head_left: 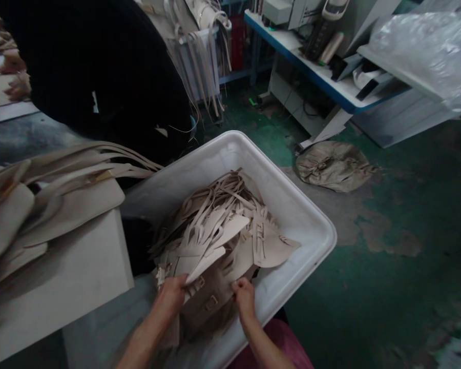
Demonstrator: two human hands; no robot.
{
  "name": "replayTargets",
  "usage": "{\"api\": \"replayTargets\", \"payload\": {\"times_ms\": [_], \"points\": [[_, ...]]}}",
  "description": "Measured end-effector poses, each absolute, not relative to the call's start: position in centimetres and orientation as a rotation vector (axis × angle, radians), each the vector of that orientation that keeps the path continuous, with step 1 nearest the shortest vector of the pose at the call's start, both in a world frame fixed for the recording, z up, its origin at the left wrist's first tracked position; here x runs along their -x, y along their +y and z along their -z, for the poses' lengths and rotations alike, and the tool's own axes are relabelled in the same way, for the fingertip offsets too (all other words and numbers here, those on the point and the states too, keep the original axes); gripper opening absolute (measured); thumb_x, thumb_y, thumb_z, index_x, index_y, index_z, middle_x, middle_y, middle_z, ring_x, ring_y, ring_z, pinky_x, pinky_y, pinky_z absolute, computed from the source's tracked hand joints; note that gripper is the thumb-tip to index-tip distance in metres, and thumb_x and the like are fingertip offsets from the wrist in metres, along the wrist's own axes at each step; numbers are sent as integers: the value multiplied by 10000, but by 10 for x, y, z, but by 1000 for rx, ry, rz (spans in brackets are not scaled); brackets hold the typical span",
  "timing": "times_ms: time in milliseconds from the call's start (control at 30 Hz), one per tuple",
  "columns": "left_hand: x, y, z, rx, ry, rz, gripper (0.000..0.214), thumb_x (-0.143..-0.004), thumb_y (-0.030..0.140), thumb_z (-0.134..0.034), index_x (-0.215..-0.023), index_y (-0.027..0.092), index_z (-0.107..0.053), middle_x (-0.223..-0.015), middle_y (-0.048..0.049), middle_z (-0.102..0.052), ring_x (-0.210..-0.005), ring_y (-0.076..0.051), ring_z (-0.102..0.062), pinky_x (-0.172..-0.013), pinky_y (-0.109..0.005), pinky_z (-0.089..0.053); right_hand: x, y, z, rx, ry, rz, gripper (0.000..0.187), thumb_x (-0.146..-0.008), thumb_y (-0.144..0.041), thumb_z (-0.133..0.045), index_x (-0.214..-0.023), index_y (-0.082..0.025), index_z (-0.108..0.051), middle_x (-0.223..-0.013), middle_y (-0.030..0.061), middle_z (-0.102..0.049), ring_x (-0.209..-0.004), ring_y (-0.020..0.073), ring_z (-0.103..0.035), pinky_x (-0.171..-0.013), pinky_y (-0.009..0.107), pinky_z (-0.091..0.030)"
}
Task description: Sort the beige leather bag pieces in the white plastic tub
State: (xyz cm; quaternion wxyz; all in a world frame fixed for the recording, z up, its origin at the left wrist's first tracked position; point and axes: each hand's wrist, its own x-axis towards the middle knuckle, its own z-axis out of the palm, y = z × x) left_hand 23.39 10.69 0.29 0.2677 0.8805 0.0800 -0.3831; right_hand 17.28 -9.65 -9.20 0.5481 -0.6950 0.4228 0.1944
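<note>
A deep white plastic bin [292, 187] holds a heap of beige leather-like bag pieces [230, 197] with thin straps. My left hand [172, 295] is closed on the near edge of some stacked beige panels [194, 256] at the left of the heap. My right hand [245, 295] pinches the edge of a beige panel with buckles [205, 294], which lies between both hands. Small metal buckles show on this panel. Another strapped piece [269, 243] lies just beyond my right hand. My fingertips are partly hidden by the pieces.
At left, more beige pieces [72, 205] lie on a white board [80, 287] overlapping the bin's side. A person in black [100, 66] is beyond it. A blue-edged machine table [303, 66], plastic wrap [426, 51] and a cloth bundle [334, 165] are at right.
</note>
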Motion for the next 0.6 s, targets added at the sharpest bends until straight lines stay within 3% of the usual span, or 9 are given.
{"api": "replayTargets", "payload": {"times_ms": [100,200,300,367,467,600], "points": [[-202,88,1,-2250,163,902,348,-635,37,-381,-766,211,-652,-740,-19,-664,-818,-191,-617,-750,-250,-441,-194,-84,69,1581,852,-491,88,-559,-261,-527,-538,-176,-526,-506,-26,-522,-537,145,-505,-521,234,-394],[-188,69,0,-2195,186,693,364,-633,49,-366,-827,200,-634,-843,-34,-642,-887,-185,-589,-816,-265,-445,-217,-59,47,1421,654,-498,213,-632,-270,-511,-763,-150,-629,-713,12,-641,-713,171,-573,-653,249,-442],[-187,59,-1,-2219,190,523,308,-641,110,-408,-893,177,-571,-1016,-74,-541,-992,-198,-532,-883,-301,-428,-232,-37,36,1297,540,-445,299,-676,-260,-475,-914,-156,-624,-887,24,-658,-848,175,-566,-775,257,-428],[-187,55,0,-2260,232,505,307,-627,165,-474,-933,167,-494,-1067,-91,-454,-997,-211,-513,-864,-324,-440,-234,-29,37,1307,555,-428,286,-673,-245,-445,-884,-156,-617,-868,25,-658,-831,174,-562,-761,253,-426],[-187,46,6,-2375,369,529,300,-638,271,-545,-884,186,-394,-985,-77,-414,-897,-223,-514,-743,-335,-464,-230,-25,44,1406,589,-457,254,-656,-228,-415,-822,-162,-596,-814,33,-647,-783,178,-553,-723,258,-423],[-187,36,20,-2567,532,485,110,-763,254,-406,-763,221,-301,-819,-61,-446,-769,-220,-507,-627,-308,-405,-231,-19,48,1664,644,-490,141,-639,-180,-387,-676,-199,-522,-707,25,-596,-695,168,-505,-687,271,-395]]}}
